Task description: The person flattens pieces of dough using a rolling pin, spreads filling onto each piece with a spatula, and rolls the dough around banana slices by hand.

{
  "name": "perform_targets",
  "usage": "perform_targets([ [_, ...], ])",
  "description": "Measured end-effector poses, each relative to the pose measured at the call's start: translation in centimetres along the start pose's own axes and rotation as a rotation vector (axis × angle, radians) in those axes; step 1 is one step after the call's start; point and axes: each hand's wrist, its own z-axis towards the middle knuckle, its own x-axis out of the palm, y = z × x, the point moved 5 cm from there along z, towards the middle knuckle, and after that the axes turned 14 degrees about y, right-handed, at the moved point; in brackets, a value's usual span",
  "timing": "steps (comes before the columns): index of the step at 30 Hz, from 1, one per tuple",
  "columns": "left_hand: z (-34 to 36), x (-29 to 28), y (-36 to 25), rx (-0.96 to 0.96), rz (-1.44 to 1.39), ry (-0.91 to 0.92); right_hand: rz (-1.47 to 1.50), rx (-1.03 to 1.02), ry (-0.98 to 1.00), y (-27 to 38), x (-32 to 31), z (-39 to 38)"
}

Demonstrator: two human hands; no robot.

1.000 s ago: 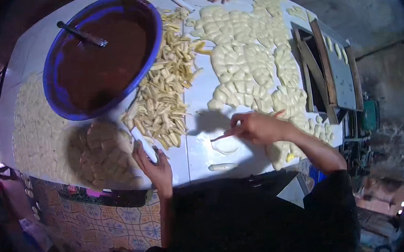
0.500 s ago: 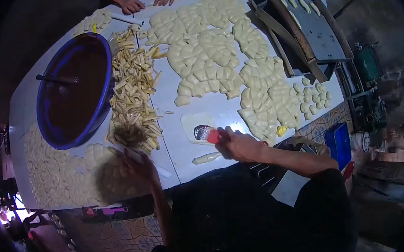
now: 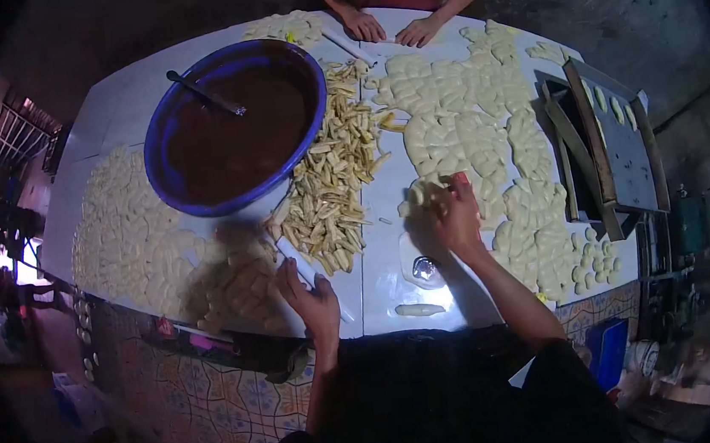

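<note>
The step in hand appears to be filling: a dark dab (image 3: 422, 269) sits on the flat dough (image 3: 409, 248) on the table (image 3: 380, 280), just beyond a dough roll (image 3: 419, 309). The right hand (image 3: 457, 218) grasps a red tool (image 3: 460, 179), its fingers over the dough pieces (image 3: 454, 143); I cannot tell whether they pinch one. The left hand's fingers curl round a white rod (image 3: 291, 253). The next move seems to call for a light touch on soft dough.

top (image 3: 466, 399): black | right sleeve (image 3: 568, 389): black, short, at the top's right edge | forearms (image 3: 512, 296): bare | hands (image 3: 312, 309): bare
</note>
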Motion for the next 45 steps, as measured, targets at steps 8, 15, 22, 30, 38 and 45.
perform_targets([
  [8, -0.1, -1.0, -1.4, 0.014, 0.011, -0.002, 0.137, 0.095, 0.436, 7.2, 11.5, 3.4],
  [15, -0.3, -1.6, -3.6, 0.18, 0.107, -0.083, 0.556, 0.107, 0.489, 3.6, 8.2, 0.6],
  [22, 1.1, 5.5, -11.4, 0.475, -0.038, 0.567, 0.456, 0.095, 0.599, -0.4, 1.2, -4.3],
  [30, -0.4, 12.4, -10.7, 0.592, 0.156, 0.671, 0.29, -0.129, 0.117, -3.9, 3.5, -9.0],
  [38, -0.4, 13.9, -8.9, 0.529, 0.258, 0.612, 0.203, -0.208, 0.242, -4.1, 4.5, -8.3],
  [45, -0.7, 13.4, -8.8, 0.523, 0.228, 0.634, 0.351, -0.185, 0.39, -4.5, 4.5, -7.8],
])
